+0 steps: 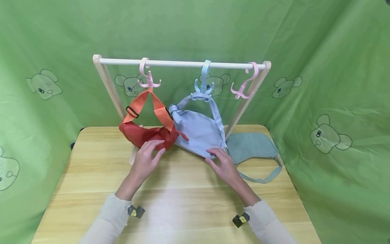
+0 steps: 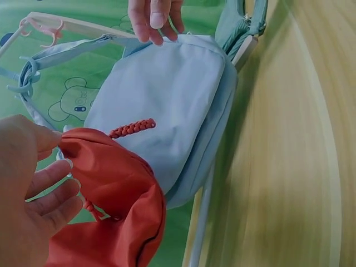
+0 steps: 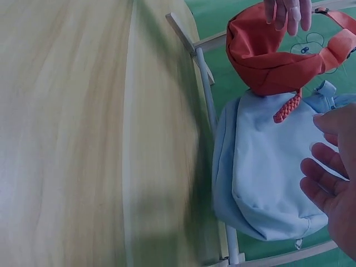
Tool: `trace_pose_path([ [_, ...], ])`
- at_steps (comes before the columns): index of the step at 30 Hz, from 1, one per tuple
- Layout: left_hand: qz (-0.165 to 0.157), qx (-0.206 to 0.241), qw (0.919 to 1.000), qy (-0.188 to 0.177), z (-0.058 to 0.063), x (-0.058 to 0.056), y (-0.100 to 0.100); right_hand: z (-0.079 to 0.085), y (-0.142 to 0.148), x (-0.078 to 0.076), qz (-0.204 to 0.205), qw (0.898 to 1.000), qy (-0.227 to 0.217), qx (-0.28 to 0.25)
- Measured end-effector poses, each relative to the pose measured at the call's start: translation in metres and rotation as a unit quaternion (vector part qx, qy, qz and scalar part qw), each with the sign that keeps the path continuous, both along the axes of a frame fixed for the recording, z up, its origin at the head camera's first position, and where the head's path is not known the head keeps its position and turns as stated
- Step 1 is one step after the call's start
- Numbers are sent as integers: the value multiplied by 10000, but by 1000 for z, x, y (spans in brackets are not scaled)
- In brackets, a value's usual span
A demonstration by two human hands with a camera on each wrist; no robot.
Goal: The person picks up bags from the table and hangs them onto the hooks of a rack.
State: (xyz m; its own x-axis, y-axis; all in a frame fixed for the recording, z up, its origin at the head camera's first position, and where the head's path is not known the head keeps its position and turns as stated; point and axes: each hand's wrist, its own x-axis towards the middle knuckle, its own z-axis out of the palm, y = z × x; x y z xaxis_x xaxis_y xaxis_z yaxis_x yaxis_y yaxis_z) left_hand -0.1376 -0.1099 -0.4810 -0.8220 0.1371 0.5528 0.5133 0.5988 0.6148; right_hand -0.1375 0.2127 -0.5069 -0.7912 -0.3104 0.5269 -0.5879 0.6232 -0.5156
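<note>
A red bag (image 1: 138,133) hangs by its orange strap (image 1: 138,103) from a pink hook (image 1: 149,81). Beside it a light blue bag (image 1: 198,130) dangles from a blue hook (image 1: 204,79), its knotted strap over the prongs. My left hand (image 1: 147,160) is at the lower front of the red bag, fingers loosely bent, fingertips right at the fabric in the left wrist view. Over the lower right of the blue bag, my right hand (image 1: 224,166) hovers with relaxed, parted fingers and holds nothing. A braided red pull (image 3: 287,107) overlaps the blue bag.
A white rail (image 1: 176,63) on wooden legs (image 1: 108,86) carries the hooks. At its right end hangs another pink hook (image 1: 243,88) without a bag. A grey-green bag (image 1: 253,145) lies on the wooden table (image 1: 182,210) at the right. Green cloth (image 1: 189,27) surrounds the table.
</note>
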Motion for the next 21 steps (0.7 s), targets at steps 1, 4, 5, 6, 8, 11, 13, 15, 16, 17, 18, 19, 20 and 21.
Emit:
trace_pose_path([
  [1,1,-19,10000,-53,0,0,0,-1,1,0,-3,10000,27,21],
  [4,3,-75,9999,-116,-1,2,1,-3,3,1,-2,10000,87,47],
  [5,5,-77,9999,-88,-1,2,1,-4,4,1,7,9999,108,49],
  [6,3,-81,10000,-48,-2,2,2,-5,4,2,6,9999,116,60],
  [8,11,-100,9999,11,-3,2,3,-6,7,3,0,9999,139,78],
  [11,14,-158,9999,42,-5,3,5,-9,11,5,-43,9998,150,106],
  [13,-3,-176,9998,25,-6,5,7,-11,15,7,-104,9998,120,120],
  [15,-37,-159,9999,-9,-7,6,8,-13,18,8,-167,9997,71,151],
  [16,-49,-153,9999,-25,-8,6,8,-14,20,9,-195,9997,38,167],
  [17,-57,-143,9999,-50,-8,6,8,-14,21,9,-215,9996,15,186],
  [18,-73,-130,9999,-77,-9,6,8,-15,22,9,-234,9995,9,208],
  [19,-85,-131,9998,-86,-9,6,9,-16,23,9,-239,9994,37,234],
  [20,-96,-138,9998,-99,-10,6,9,-17,25,9,-240,9994,51,254],
  [21,-109,-150,9998,-84,-11,6,9,-17,26,9,-241,9993,72,265],
])
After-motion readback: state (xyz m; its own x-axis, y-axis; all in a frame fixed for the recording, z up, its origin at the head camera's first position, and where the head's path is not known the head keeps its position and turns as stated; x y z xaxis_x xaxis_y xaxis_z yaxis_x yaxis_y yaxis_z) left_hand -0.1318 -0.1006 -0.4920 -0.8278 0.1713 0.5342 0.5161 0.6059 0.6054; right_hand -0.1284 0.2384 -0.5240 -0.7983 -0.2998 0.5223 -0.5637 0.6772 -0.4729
